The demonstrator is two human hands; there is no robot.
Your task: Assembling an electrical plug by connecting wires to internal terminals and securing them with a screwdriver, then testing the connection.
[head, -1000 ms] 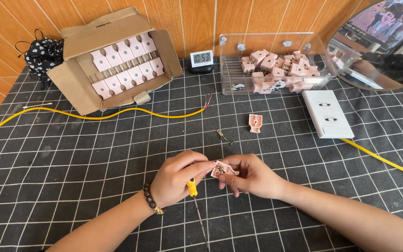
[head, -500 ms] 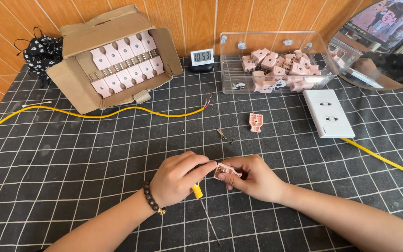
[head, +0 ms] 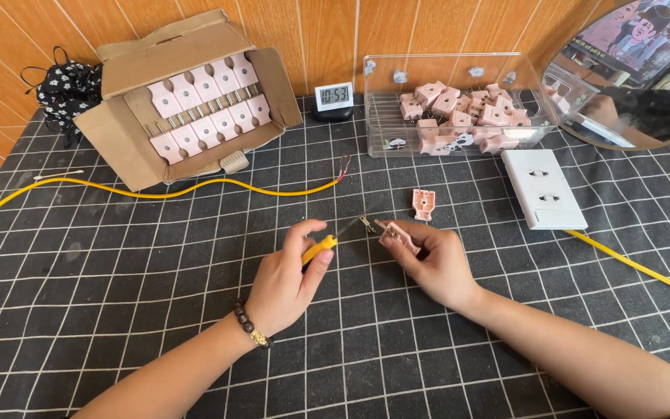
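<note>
We see left hand [head: 284, 283] closed around yellow-handled screwdriver [head: 319, 250], tip aimed right. Right hand [head: 436, 264] pinches pink plug piece [head: 399, 237] in fingertips, just above gridded mat [head: 157, 310]. Second pink plug half [head: 423, 204] lies near, beyond hands.

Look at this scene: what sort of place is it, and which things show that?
Probably a small home workbench for assembling plugs: a gridded cutting mat, a cardboard box of pink plug halves, and a clear bin of more pink parts.
</note>
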